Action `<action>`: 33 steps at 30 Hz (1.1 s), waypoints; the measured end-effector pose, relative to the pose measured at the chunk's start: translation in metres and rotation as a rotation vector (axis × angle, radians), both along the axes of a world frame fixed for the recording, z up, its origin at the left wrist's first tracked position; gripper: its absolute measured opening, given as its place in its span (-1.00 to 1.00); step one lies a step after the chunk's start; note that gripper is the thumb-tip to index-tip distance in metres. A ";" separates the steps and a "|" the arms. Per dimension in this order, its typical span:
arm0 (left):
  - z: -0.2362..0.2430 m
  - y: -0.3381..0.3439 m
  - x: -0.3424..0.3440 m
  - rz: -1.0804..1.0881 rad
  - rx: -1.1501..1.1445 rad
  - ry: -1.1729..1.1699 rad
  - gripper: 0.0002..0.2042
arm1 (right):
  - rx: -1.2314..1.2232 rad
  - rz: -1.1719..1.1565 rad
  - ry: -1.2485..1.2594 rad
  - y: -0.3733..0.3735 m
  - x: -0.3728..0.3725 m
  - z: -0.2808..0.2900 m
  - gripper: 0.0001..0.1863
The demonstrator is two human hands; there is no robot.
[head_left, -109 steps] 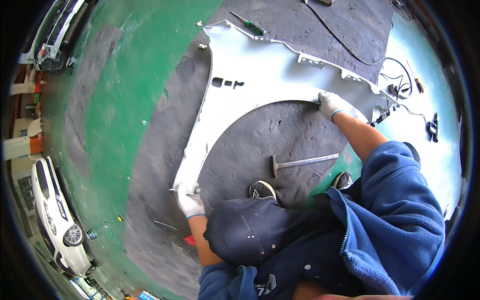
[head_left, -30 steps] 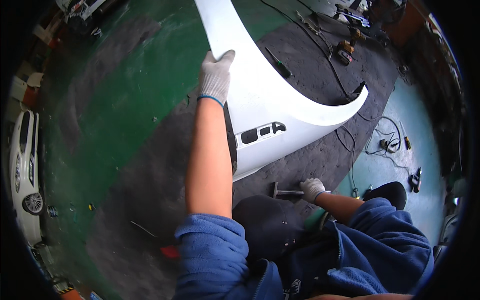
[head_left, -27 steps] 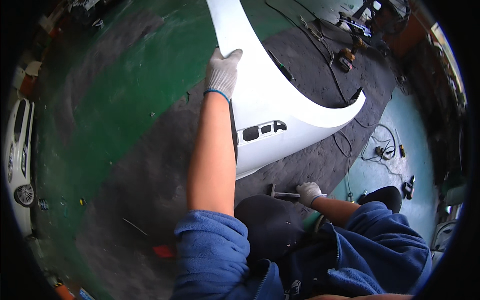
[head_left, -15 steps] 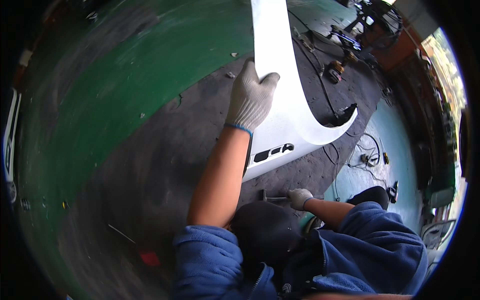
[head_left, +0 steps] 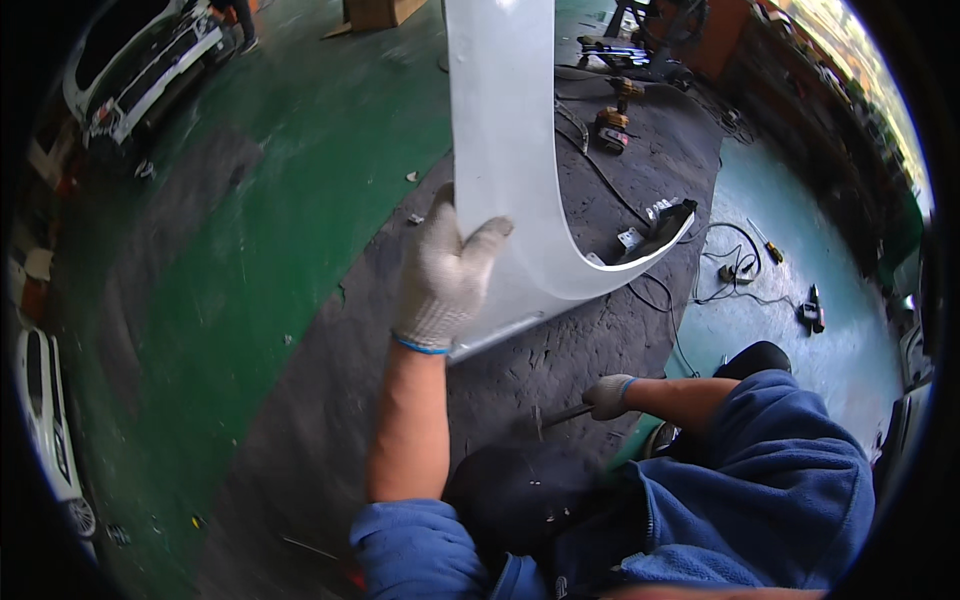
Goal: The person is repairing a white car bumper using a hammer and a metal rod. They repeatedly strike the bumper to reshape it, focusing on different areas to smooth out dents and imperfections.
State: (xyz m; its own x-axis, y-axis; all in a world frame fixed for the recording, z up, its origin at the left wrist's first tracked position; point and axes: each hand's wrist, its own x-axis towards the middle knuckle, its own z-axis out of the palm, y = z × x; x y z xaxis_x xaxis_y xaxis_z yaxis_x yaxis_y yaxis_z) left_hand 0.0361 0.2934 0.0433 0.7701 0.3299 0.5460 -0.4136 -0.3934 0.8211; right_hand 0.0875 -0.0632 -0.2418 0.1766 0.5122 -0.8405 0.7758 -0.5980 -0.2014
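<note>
My left hand (head_left: 450, 265), in a pale knit glove with a blue cuff, is closed around the edge of a white car fender (head_left: 505, 140). The panel stands raised in front of me, its long arm reaching out of the top of the view and its curved wheel arch bending to the right, with dark trim and metal brackets at that tip. My right hand (head_left: 606, 398), also gloved, grips the metal handle of a hammer (head_left: 570, 413) low over the dark mat (head_left: 330, 400), beside my dark-clad knee.
A power drill (head_left: 615, 125), cables and a rack lie beyond the fender. A screwdriver (head_left: 768, 245) and small tools (head_left: 812, 310) sit on the pale floor at right. White cars (head_left: 45, 410) stand at left; a person's leg (head_left: 240, 25) shows top left, near a cardboard box (head_left: 385, 12).
The fender, held flat with both hands earlier, has been raised and turned more upright in my left hand. My right hand left it and took the hammer. The view has shifted, showing more background.
</note>
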 end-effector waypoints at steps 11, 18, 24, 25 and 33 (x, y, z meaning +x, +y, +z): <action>-0.101 0.104 -0.042 0.031 -0.044 0.151 -0.80 | 0.176 0.041 0.079 0.007 0.077 0.064 -0.51; -0.227 0.050 -0.195 0.321 -1.015 0.429 -0.60 | 0.139 -0.232 0.240 -0.010 0.079 0.035 -0.55; -0.332 0.008 -0.356 0.731 -1.321 0.411 -0.52 | 0.152 -0.404 0.355 0.017 0.046 0.050 -0.61; -0.326 0.009 -0.371 0.679 -1.365 0.474 -0.49 | 0.190 -0.434 0.385 0.030 0.037 0.053 -0.60; -0.347 -0.018 -0.272 0.567 0.007 1.476 -0.29 | 0.296 -0.615 0.523 0.122 -0.047 -0.001 -0.62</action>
